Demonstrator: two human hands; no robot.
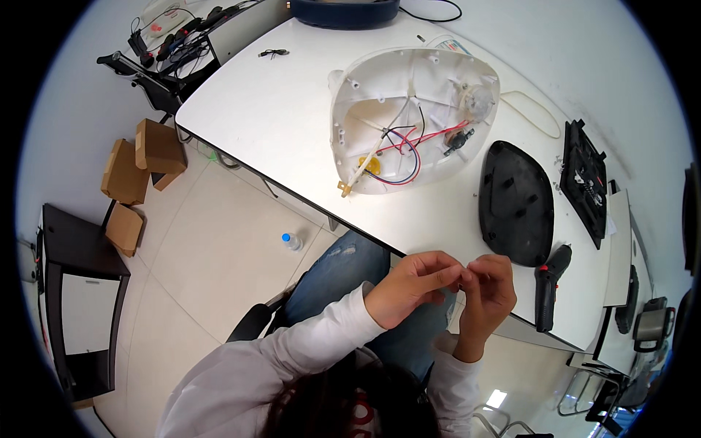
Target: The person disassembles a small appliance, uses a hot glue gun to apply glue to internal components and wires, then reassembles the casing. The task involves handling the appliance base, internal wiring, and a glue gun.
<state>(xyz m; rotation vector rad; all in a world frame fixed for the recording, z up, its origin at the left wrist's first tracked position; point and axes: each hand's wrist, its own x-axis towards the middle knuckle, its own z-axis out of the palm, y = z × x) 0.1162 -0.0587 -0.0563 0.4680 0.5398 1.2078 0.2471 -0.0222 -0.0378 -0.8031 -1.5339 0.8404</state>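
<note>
Over the near edge of the table, my left hand (420,286) and my right hand (490,296) meet fingertip to fingertip. Both are closed in a pinch, and whatever lies between the fingertips is too small or hidden to make out. Beyond them lies a white plastic appliance housing (350,87), its open inside facing up. Red, blue, black and white wires (412,146) run through it, and a brass fitting (344,189) sticks out at its near left corner. A black oval plastic cover (517,204) rests just beyond my right hand, with a black cordless screwdriver (548,292) to its right.
An open black tool case (584,182) lies at the table's right, small screws scattered beside it. At the far side are a short black cable (274,52) and a dark blue round container (343,13). Cardboard boxes (157,150) and a bottle (292,241) stand on the floor.
</note>
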